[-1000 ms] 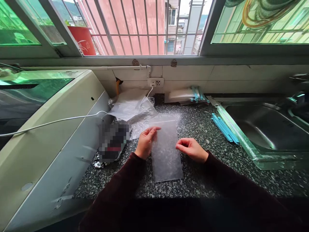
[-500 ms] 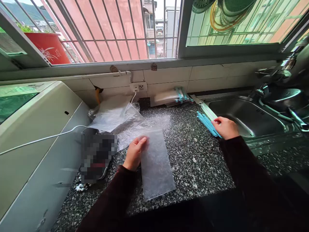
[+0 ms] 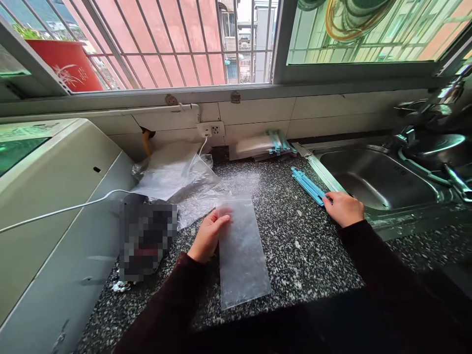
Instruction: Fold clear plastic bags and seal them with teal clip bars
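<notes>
My left hand [image 3: 208, 235] is closed on the left edge of a frosted plastic bag [image 3: 245, 255], its thumb on top and the fingers partly seen through the film. The bag slants down toward the counter's front edge. At the right, my right hand [image 3: 344, 208] pinches the near end of a bundle of slim light-blue plastic strips [image 3: 308, 186] lying on the counter beside the sink. Its fingertips partly hide that end, so how many strips it grips cannot be made out.
Clear bags [image 3: 173, 172] lie in a pile at the back left, near a blurred dark object [image 3: 147, 241]. Filled-looking bags with blue strips [image 3: 260, 144] rest against the tiled wall. A steel sink [image 3: 379, 169] borders the right; a white cable [image 3: 73, 209] crosses the left.
The blue strips have shifted a little to the left with my right hand at their near end. My left hand still holds the bag, which has hardly moved.
</notes>
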Demonstrator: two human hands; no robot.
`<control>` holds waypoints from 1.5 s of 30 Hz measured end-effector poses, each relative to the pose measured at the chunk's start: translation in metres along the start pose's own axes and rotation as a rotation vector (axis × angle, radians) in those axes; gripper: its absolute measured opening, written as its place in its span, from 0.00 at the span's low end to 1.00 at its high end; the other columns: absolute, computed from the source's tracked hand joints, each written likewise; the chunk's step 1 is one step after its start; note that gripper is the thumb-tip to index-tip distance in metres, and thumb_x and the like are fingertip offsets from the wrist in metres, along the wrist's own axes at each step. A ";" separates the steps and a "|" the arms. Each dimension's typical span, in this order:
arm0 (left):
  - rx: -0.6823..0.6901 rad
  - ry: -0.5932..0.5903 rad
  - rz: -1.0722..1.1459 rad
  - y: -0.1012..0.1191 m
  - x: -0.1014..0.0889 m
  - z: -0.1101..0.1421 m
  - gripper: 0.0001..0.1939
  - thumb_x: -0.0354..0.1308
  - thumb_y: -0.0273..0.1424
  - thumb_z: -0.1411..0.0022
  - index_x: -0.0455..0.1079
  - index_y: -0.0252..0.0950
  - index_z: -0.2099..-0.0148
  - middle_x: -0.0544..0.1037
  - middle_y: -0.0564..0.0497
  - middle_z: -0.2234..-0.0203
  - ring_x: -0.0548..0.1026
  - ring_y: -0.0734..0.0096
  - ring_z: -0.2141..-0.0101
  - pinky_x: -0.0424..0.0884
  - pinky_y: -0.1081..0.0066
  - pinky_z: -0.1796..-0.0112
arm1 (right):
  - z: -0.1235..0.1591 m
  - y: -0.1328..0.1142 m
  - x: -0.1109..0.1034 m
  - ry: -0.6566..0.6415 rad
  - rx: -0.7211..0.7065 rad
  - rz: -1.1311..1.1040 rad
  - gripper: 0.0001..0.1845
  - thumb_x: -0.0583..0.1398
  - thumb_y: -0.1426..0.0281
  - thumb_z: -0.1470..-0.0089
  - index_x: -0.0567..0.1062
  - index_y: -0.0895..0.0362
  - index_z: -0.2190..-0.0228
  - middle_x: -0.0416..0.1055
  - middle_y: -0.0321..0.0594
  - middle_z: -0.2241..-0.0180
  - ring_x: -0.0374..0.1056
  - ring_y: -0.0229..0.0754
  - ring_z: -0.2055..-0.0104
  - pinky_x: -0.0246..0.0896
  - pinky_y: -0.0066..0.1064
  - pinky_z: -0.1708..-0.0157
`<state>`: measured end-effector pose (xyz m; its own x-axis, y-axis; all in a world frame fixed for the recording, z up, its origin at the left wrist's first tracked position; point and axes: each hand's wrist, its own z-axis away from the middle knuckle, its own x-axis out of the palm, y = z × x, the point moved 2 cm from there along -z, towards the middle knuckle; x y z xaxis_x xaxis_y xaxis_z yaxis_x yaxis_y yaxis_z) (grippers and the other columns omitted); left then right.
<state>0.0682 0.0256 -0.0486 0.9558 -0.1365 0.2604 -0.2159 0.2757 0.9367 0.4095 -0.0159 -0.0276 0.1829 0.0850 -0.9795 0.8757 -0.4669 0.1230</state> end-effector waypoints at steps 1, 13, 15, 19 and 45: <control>-0.006 -0.004 -0.006 0.000 0.000 0.000 0.17 0.64 0.33 0.60 0.73 0.32 0.65 0.72 0.54 0.81 0.64 0.79 0.80 0.56 0.78 0.79 | 0.000 0.001 0.002 0.030 -0.012 -0.009 0.17 0.51 0.65 0.45 0.77 0.57 0.63 0.74 0.46 0.63 0.70 0.47 0.66 0.54 0.31 0.75; -0.077 -0.003 0.035 0.007 -0.003 -0.001 0.12 0.59 0.33 0.60 0.72 0.34 0.69 0.62 0.58 0.86 0.57 0.79 0.83 0.50 0.76 0.80 | 0.022 -0.052 -0.028 0.517 -0.539 -0.557 0.10 0.54 0.65 0.46 0.73 0.57 0.69 0.74 0.43 0.72 0.68 0.43 0.71 0.61 0.32 0.71; -0.096 -0.027 0.059 0.008 -0.003 -0.001 0.13 0.59 0.33 0.60 0.73 0.34 0.68 0.59 0.59 0.87 0.55 0.79 0.83 0.48 0.75 0.81 | 0.032 -0.078 -0.041 0.533 -0.690 -0.677 0.07 0.55 0.67 0.46 0.72 0.57 0.68 0.74 0.42 0.71 0.69 0.42 0.69 0.63 0.32 0.68; -0.112 -0.074 0.080 0.010 -0.002 0.000 0.12 0.59 0.34 0.60 0.71 0.34 0.69 0.56 0.60 0.87 0.53 0.80 0.84 0.46 0.74 0.81 | 0.047 -0.112 -0.041 0.564 -0.883 -0.810 0.04 0.57 0.71 0.47 0.71 0.56 0.66 0.73 0.42 0.69 0.69 0.41 0.65 0.65 0.32 0.64; 0.052 -0.038 0.033 0.012 -0.006 -0.001 0.16 0.61 0.43 0.55 0.66 0.35 0.79 0.62 0.55 0.85 0.55 0.78 0.82 0.48 0.73 0.80 | 0.053 -0.115 -0.014 0.373 -0.886 -0.820 0.10 0.58 0.64 0.47 0.73 0.55 0.63 0.73 0.40 0.69 0.66 0.35 0.75 0.62 0.26 0.74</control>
<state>0.0604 0.0305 -0.0391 0.9400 -0.1643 0.2991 -0.2581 0.2310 0.9381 0.2818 -0.0102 -0.0363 -0.5660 0.3795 -0.7319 0.7633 0.5767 -0.2912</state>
